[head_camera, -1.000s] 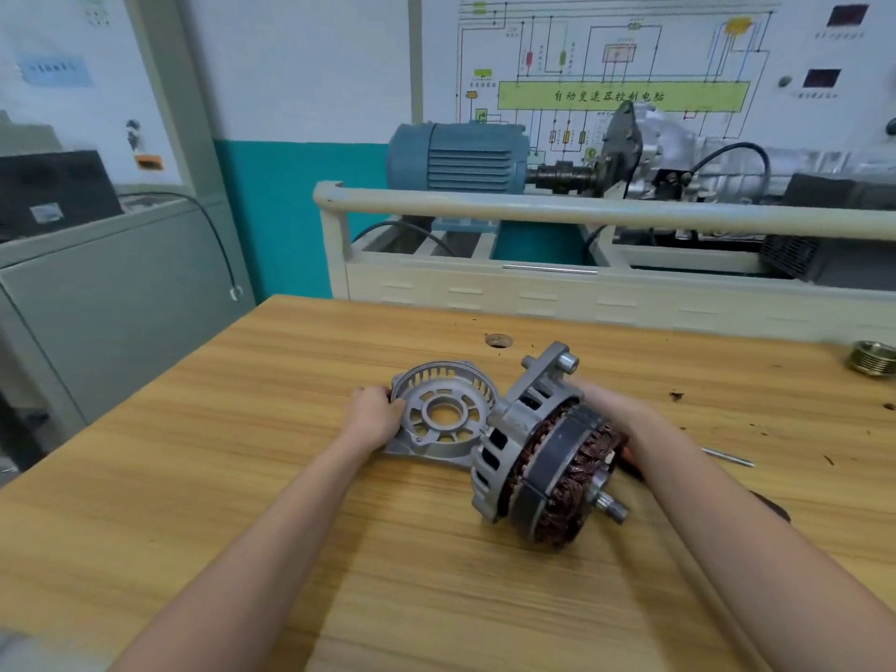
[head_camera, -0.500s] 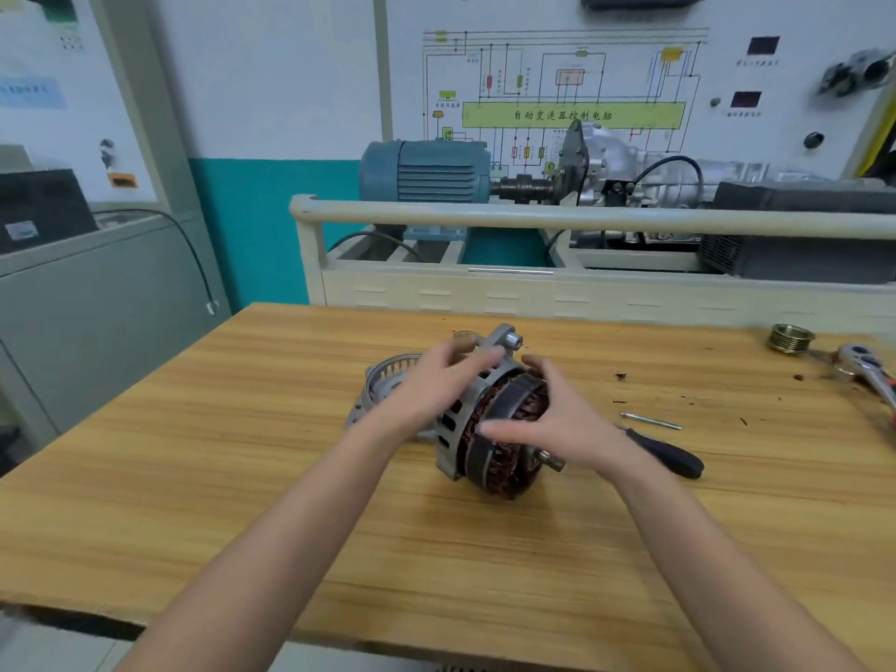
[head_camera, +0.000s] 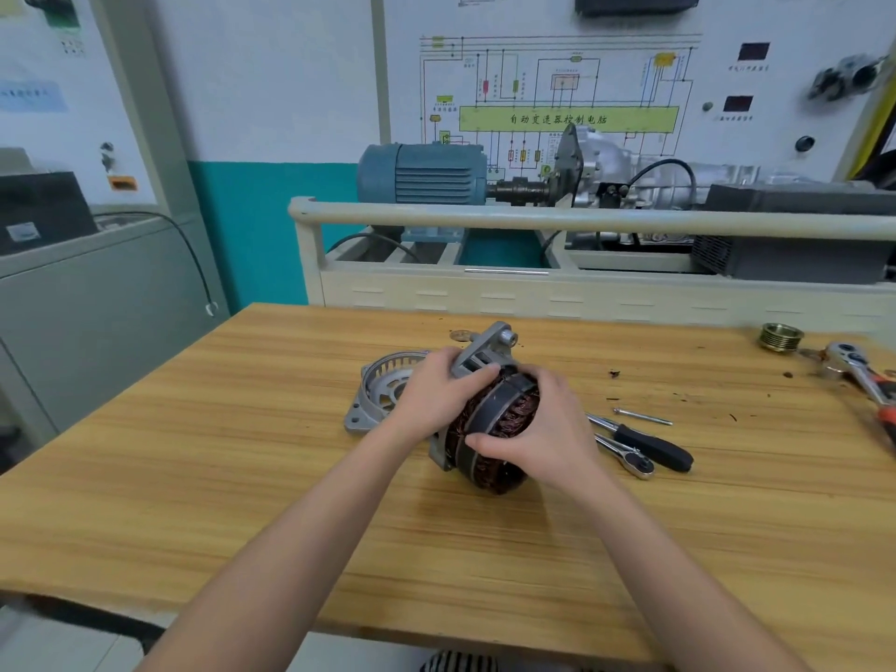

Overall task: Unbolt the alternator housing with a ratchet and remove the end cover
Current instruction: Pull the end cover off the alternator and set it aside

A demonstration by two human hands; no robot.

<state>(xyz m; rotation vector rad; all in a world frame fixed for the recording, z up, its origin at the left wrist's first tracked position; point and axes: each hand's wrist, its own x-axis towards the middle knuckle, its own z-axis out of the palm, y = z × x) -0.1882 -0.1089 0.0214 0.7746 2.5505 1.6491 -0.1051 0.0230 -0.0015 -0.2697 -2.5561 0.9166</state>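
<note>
The alternator body, a grey cast housing with a dark stator ring and copper windings, lies on its side in the middle of the wooden table. My left hand grips its housing from the left and top. My right hand curls round the stator ring from the right, thumb across the front. The removed end cover, a slotted aluminium piece, lies flat on the table just left of the body, partly hidden by my left hand. A ratchet lies right of my right hand.
A black-handled tool and a thin long bolt lie beside the ratchet. At the far right sit a brass-coloured pulley and a second ratchet with an orange grip. A training bench with a blue motor stands behind the table.
My left hand left the end cover and moved onto the alternator housing. My right hand closed round the stator ring. The view shifted, bringing the pulley and second ratchet into sight.
</note>
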